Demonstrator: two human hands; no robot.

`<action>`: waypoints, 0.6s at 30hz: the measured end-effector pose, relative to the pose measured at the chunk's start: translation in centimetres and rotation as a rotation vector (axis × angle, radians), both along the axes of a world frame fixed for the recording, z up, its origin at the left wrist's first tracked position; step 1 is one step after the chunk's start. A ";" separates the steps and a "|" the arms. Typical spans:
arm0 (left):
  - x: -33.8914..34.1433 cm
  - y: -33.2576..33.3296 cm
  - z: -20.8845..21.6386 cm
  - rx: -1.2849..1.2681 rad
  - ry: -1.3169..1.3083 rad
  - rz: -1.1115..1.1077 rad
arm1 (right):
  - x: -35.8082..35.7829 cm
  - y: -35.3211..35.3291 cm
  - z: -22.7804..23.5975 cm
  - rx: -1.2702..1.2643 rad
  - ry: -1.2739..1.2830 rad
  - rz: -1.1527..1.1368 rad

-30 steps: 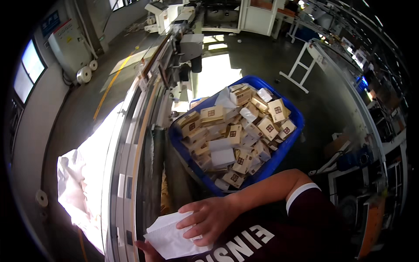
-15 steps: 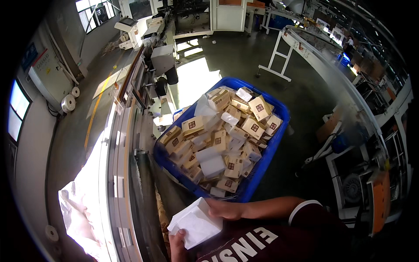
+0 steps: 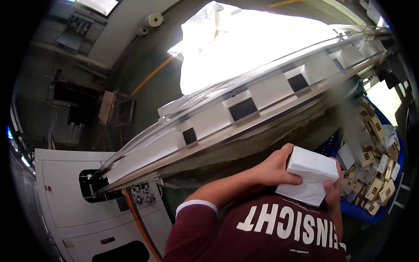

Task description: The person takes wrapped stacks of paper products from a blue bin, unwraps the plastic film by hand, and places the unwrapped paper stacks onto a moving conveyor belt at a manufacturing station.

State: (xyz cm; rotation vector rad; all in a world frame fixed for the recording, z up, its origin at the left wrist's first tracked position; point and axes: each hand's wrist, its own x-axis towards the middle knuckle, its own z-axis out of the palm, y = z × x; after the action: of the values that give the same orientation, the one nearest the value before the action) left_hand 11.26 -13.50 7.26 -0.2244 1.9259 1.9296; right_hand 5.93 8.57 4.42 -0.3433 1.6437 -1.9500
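A white block of folded paper tissues is held between my two hands, close in front of my dark red shirt. My left hand grips its left end, the thumb on the near face and the fingers at the upper edge. On the right end my right hand closes around it, its thumb on the near face and most of its fingers hidden behind. Beyond the block runs a conveyor carrying white blocks with dark gaps between them.
At the right stands a blue bin full of tan packages and white blocks. A large white sheet glares in sunlight behind the conveyor. The conveyor enters a white machine cabinet at the lower left. Two white rolls lie by the wall.
My view has swung left, so the conveyor now crosses the middle and the blue bin sits at the right edge. The white tissue block stays in both hands.
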 end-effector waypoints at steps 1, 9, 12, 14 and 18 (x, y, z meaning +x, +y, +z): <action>1.2 -1.4 0.9 0.050 0.050 0.113 | 0.2 -0.9 0.9 0.028 0.045 0.053; 18.6 -24.2 5.8 -0.251 0.430 0.970 | -0.9 -0.1 -1.9 0.251 0.106 0.173; 30.3 -32.7 7.0 -0.361 0.180 1.098 | -0.7 1.4 -3.2 0.325 0.090 0.152; 35.7 -35.1 6.7 -0.158 0.029 1.304 | -0.5 2.7 -4.0 0.379 0.080 0.099; 40.8 -36.2 6.3 -0.026 -0.053 1.543 | 0.1 4.1 -5.3 0.467 0.050 0.049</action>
State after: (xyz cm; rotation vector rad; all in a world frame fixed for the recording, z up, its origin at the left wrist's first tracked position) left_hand 52.02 -49.70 13.60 -2.2336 1.7703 2.5081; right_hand 6.02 12.68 -0.85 -0.2452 2.0340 -1.4707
